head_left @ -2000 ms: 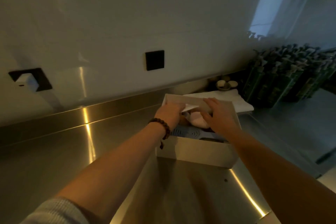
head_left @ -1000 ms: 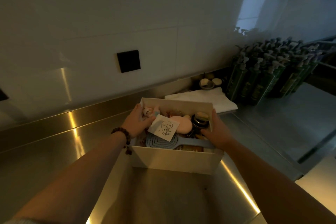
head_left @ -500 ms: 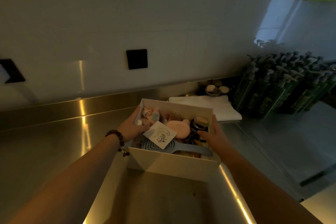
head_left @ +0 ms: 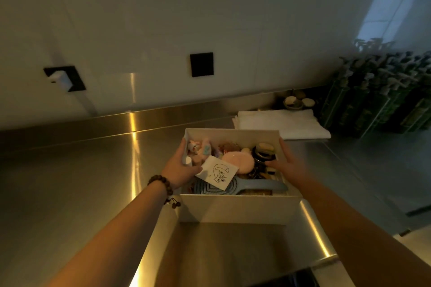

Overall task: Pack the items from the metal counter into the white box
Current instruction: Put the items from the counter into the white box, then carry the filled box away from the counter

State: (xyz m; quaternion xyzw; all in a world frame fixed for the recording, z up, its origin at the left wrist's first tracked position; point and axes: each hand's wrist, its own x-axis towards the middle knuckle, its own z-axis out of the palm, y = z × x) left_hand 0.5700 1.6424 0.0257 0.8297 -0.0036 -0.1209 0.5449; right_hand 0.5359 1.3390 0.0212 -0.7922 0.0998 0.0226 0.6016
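Note:
The white box (head_left: 233, 208) stands on the metal counter (head_left: 70, 182), filled with small items. On top lie a white card with a line drawing (head_left: 217, 172), a pink round piece (head_left: 239, 162), a blue hairbrush (head_left: 245, 186), a dark jar (head_left: 263, 154) and pastel trinkets (head_left: 198, 147). My left hand (head_left: 180, 168), with a bead bracelet, grips the box's left wall, thumb inside by the card. My right hand (head_left: 288, 163) holds the right wall, thumb inside.
A folded white cloth (head_left: 279, 123) lies just behind the box. Small bowls (head_left: 296, 101) stand at the backsplash. Several dark green pump bottles (head_left: 384, 91) crowd the right. Black wall sockets (head_left: 201, 64) are above. The counter's front edge (head_left: 326, 261) is near right.
Two seconds ago both hands were pressing items down inside the box. They have since moved out to its left and right walls, and the contents now show.

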